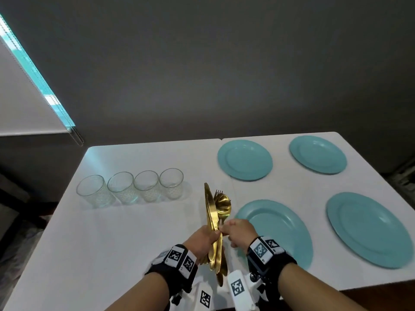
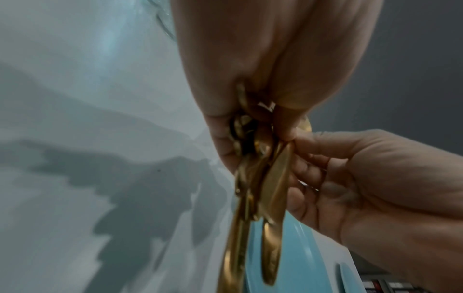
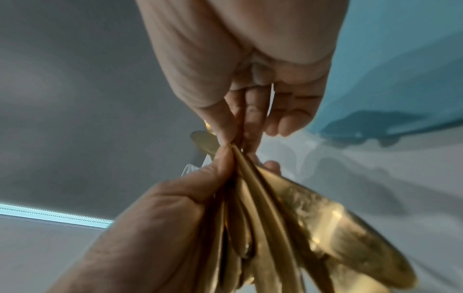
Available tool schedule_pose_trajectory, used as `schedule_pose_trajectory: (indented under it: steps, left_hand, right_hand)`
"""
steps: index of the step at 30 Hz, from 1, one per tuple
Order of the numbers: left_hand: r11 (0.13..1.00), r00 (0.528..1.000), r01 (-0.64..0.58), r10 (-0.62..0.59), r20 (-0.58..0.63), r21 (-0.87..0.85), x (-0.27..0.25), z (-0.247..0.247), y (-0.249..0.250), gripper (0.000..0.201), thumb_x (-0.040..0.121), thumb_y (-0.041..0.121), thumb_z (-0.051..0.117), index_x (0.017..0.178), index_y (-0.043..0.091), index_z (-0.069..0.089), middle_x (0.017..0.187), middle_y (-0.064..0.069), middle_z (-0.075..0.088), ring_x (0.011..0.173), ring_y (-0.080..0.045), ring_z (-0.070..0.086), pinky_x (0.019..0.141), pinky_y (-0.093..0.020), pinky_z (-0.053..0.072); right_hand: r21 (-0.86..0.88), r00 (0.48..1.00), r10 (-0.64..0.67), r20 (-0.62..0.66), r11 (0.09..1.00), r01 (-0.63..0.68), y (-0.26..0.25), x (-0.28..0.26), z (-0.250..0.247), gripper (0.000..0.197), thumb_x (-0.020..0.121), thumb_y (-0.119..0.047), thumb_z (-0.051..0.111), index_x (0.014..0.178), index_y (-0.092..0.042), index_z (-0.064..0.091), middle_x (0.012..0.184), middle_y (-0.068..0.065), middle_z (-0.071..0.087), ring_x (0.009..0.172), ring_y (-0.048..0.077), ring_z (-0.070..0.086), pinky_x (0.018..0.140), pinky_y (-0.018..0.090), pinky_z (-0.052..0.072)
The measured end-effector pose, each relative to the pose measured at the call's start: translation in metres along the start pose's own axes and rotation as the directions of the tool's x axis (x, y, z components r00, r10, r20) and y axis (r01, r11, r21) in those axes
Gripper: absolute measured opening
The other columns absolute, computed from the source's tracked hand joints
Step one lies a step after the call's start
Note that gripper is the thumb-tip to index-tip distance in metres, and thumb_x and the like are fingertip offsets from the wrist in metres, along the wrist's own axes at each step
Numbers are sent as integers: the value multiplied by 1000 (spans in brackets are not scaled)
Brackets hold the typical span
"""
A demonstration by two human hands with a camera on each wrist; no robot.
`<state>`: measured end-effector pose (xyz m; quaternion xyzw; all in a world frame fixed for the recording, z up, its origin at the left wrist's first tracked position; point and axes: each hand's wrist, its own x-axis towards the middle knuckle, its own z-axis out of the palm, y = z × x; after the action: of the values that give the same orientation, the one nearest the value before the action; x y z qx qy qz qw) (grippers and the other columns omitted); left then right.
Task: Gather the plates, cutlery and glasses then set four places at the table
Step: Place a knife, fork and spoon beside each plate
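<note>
Gold cutlery (image 1: 216, 217) stands bunched in the left hand (image 1: 203, 240), gripped at the handles, long axis pointing up and away. The right hand (image 1: 238, 231), touching it, pinches one piece; the nearest teal plate (image 1: 285, 234) lies just right, below.

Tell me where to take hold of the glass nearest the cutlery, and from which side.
Grip the rightmost glass around its side wall, about mid-height, coming from its right. It stands upright with its mouth open, so the wall is the likely firmest hold. Its left side sits close to the next glass, while its right faces bare table.
</note>
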<state>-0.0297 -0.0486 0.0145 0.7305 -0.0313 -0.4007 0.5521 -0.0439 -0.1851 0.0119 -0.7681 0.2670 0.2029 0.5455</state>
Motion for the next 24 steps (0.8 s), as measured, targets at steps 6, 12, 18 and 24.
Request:
schedule_pose_trajectory:
  steps: [6,12,18,24]
  left_hand:
    - [997,995,73,-71,-71,30,17,23,10,30,100,21,37,77,13,54,67,-4,59,53,-14,54,50,-25,44]
    - [997,991,56,-62,-116,-55,44,47,42,26,99,17,40,77,10,51,70,-6,58,65,-22,59,65,-32,47]
    - [989,991,33,-51,-126,-141,70,79,63,18,98,11,42,86,2,52,73,-9,53,64,-18,54,57,-21,52]
    - [976,983,40,-77,-166,-213,81,108,65,15,98,12,43,83,9,48,74,-6,53,67,-18,56,67,-28,50]
  right_hand:
    - [126,999,34,-23,992,-31,7,4,-49,18,92,-16,57,75,-12,61,73,5,62,52,14,49,49,23,42]
    - [183,996,58,-64,982,-46,23,17,-135,13,92,-12,58,80,-10,60,72,7,60,47,15,47,42,22,41]
    - [-180,974,136,-183,969,-169,77,35,-227,13,90,-14,58,77,-16,62,77,7,60,61,20,52,51,26,45]
    - [-475,964,195,-179,841,-259,121,42,-243,30,91,-15,54,63,-27,49,86,3,55,78,19,52,68,25,47]
